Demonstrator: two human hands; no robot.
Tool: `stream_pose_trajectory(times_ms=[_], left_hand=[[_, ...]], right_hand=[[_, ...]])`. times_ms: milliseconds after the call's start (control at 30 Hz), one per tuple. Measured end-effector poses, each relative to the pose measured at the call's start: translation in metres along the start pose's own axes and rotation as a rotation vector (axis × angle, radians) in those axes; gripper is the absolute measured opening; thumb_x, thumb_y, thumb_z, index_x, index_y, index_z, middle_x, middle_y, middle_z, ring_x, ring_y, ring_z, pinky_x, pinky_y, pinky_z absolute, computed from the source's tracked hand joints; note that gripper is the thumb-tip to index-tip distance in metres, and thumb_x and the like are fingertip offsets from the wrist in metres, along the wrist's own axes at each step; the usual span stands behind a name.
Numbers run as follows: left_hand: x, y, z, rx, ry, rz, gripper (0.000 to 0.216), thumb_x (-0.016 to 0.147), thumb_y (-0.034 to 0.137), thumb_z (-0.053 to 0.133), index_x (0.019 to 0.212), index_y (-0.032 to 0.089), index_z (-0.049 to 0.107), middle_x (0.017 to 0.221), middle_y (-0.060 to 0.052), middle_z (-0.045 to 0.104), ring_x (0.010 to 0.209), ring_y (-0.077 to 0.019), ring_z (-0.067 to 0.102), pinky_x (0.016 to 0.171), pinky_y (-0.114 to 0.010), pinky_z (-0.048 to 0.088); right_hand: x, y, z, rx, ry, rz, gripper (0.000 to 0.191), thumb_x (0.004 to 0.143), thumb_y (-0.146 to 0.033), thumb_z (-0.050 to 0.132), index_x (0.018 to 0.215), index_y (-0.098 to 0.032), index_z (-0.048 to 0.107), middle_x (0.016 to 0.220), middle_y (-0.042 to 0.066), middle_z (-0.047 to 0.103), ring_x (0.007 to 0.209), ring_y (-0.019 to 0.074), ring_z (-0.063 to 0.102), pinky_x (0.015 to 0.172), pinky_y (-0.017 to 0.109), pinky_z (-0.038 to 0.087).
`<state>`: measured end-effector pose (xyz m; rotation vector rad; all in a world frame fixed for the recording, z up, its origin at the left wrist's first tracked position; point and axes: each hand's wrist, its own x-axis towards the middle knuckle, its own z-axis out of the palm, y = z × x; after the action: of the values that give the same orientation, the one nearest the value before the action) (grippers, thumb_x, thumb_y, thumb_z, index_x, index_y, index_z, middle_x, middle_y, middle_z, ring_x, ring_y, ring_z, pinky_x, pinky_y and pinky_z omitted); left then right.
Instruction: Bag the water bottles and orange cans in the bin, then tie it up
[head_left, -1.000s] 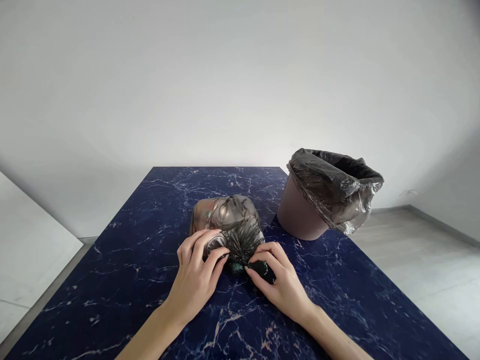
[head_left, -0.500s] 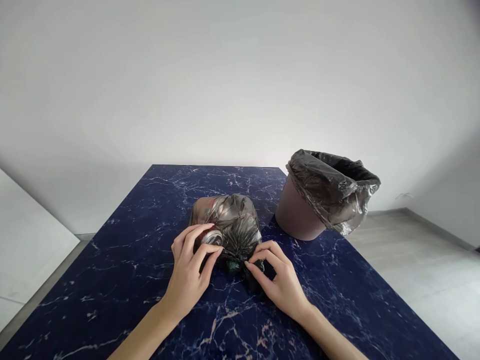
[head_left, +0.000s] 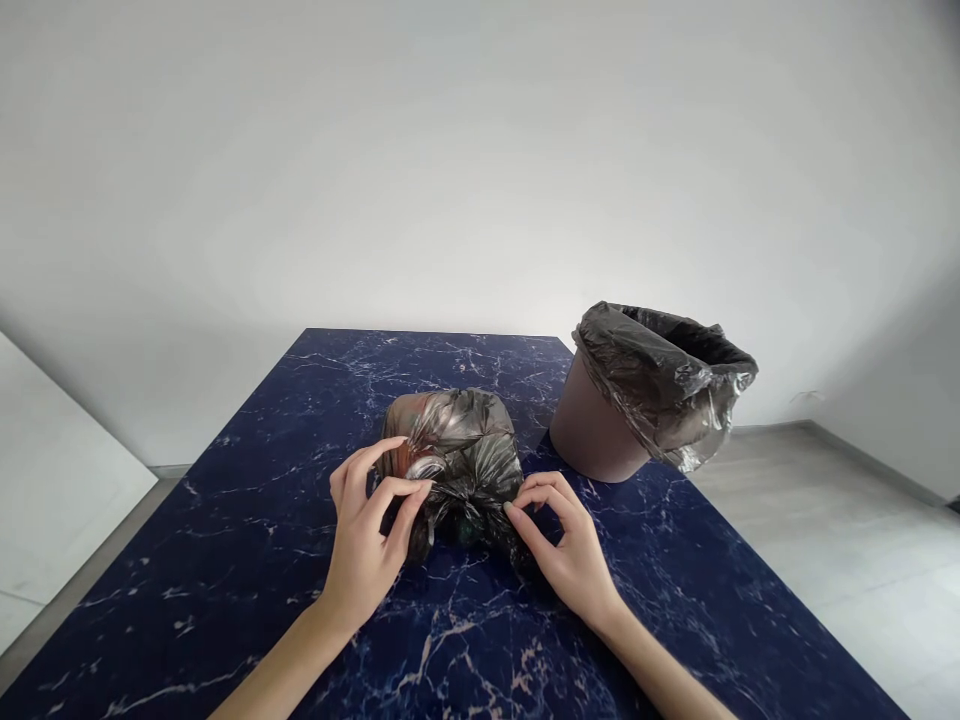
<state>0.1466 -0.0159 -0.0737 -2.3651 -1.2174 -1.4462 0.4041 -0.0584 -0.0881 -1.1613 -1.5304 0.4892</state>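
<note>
A filled grey-black plastic garbage bag [head_left: 457, 440] lies in the middle of the dark blue marble table [head_left: 247, 520]. Its bunched, twisted neck points toward me. My left hand [head_left: 369, 545] curls its fingers around the left part of the neck, pinching the plastic. My right hand [head_left: 564, 545] pinches the right part of the neck between thumb and fingers. Both hands rest close together at the near side of the bag.
A brownish waste bin [head_left: 600, 430] lined with a dark plastic bag [head_left: 664, 375] stands at the table's right edge, just right of the filled bag. A white wall lies behind, and grey floor runs along the right.
Both hands have shifted slightly apart and lifted a little while working the bag's neck; the neck has loosened and spread. The bag and the bin stay in place.
</note>
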Motion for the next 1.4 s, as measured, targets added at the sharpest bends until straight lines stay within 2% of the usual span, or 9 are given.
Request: stream_pose_trajectory(times_ms=[200, 433, 667, 900, 1033, 1133, 1200, 1333, 1400], left_hand=[[0.0, -0.005, 0.0, -0.068, 0.028, -0.101, 0.009, 0.11, 0.027, 0.063, 0.107, 0.031, 0.071, 0.148, -0.008, 0.057, 0.139, -0.0342, 0.049, 0.108, -0.056, 0.048], [0.003, -0.007, -0.002, -0.175, 0.088, -0.294, 0.019, 0.109, 0.042, 0.064, 0.096, 0.032, 0.074, 0.14, -0.005, 0.062, 0.137, -0.0341, 0.054, 0.106, -0.054, 0.05], [0.007, -0.01, -0.005, -0.241, 0.104, -0.466, 0.03, 0.106, 0.055, 0.063, 0.096, 0.029, 0.074, 0.138, -0.009, 0.062, 0.132, -0.0342, 0.058, 0.068, -0.031, 0.056], [0.01, -0.012, -0.009, -0.308, 0.117, -0.608, 0.045, 0.101, 0.069, 0.062, 0.101, 0.027, 0.078, 0.135, -0.013, 0.061, 0.118, -0.0309, 0.067, 0.057, -0.026, 0.054], [0.008, -0.02, -0.005, -0.343, 0.16, -0.689, 0.048, 0.101, 0.071, 0.061, 0.107, 0.026, 0.077, 0.135, -0.011, 0.067, 0.112, -0.0282, 0.071, 0.073, -0.031, 0.061], [0.008, -0.027, -0.001, -0.373, 0.181, -0.723, 0.049, 0.104, 0.068, 0.057, 0.113, 0.024, 0.074, 0.122, -0.011, 0.076, 0.112, -0.0286, 0.075, 0.09, -0.038, 0.063], [0.009, -0.029, 0.0, -0.373, 0.173, -0.717, 0.047, 0.106, 0.066, 0.056, 0.114, 0.022, 0.073, 0.112, -0.011, 0.078, 0.108, -0.0288, 0.076, 0.09, -0.04, 0.063], [0.009, -0.023, -0.004, -0.289, 0.161, -0.592, 0.039, 0.11, 0.057, 0.052, 0.122, 0.025, 0.071, 0.123, -0.012, 0.072, 0.111, -0.0283, 0.073, 0.089, -0.04, 0.061], [0.008, -0.016, -0.005, -0.222, 0.177, -0.472, 0.033, 0.111, 0.049, 0.053, 0.129, 0.026, 0.067, 0.132, -0.014, 0.063, 0.122, -0.0305, 0.065, 0.098, -0.045, 0.058]], right_hand=[[0.003, 0.004, -0.002, 0.016, 0.041, 0.051, 0.018, 0.106, -0.038, 0.07, 0.093, -0.025, 0.071, 0.105, 0.005, 0.067, 0.098, 0.0216, 0.064, 0.087, 0.035, 0.048], [0.005, 0.013, -0.002, 0.077, 0.101, 0.113, 0.026, 0.105, -0.046, 0.069, 0.092, -0.023, 0.07, 0.104, 0.006, 0.066, 0.098, 0.0217, 0.062, 0.086, 0.034, 0.049], [0.004, 0.022, -0.001, 0.114, 0.206, 0.201, 0.034, 0.103, -0.055, 0.067, 0.099, -0.022, 0.07, 0.106, 0.006, 0.066, 0.093, 0.0212, 0.063, 0.083, 0.035, 0.051], [0.002, 0.024, -0.003, 0.117, 0.249, 0.233, 0.035, 0.103, -0.058, 0.067, 0.102, -0.023, 0.068, 0.104, 0.005, 0.066, 0.093, 0.021, 0.063, 0.083, 0.035, 0.051], [0.001, 0.025, -0.001, 0.099, 0.261, 0.22, 0.033, 0.105, -0.056, 0.066, 0.103, -0.023, 0.067, 0.106, 0.005, 0.066, 0.094, 0.0209, 0.063, 0.085, 0.035, 0.052], [0.001, 0.026, 0.0, 0.074, 0.266, 0.196, 0.032, 0.106, -0.054, 0.064, 0.103, -0.023, 0.066, 0.105, 0.006, 0.066, 0.093, 0.0209, 0.064, 0.084, 0.035, 0.053], [0.002, 0.025, 0.001, 0.046, 0.264, 0.169, 0.029, 0.107, -0.052, 0.062, 0.103, -0.023, 0.066, 0.105, 0.006, 0.066, 0.092, 0.0208, 0.064, 0.082, 0.036, 0.053], [0.001, 0.015, 0.001, -0.05, 0.265, 0.077, 0.02, 0.109, -0.043, 0.059, 0.103, -0.024, 0.064, 0.107, 0.006, 0.064, 0.091, 0.0216, 0.061, 0.082, 0.037, 0.052], [-0.001, 0.007, 0.0, -0.104, 0.281, 0.015, 0.013, 0.108, -0.037, 0.061, 0.105, -0.025, 0.064, 0.109, 0.008, 0.062, 0.094, 0.0231, 0.059, 0.085, 0.039, 0.051]])
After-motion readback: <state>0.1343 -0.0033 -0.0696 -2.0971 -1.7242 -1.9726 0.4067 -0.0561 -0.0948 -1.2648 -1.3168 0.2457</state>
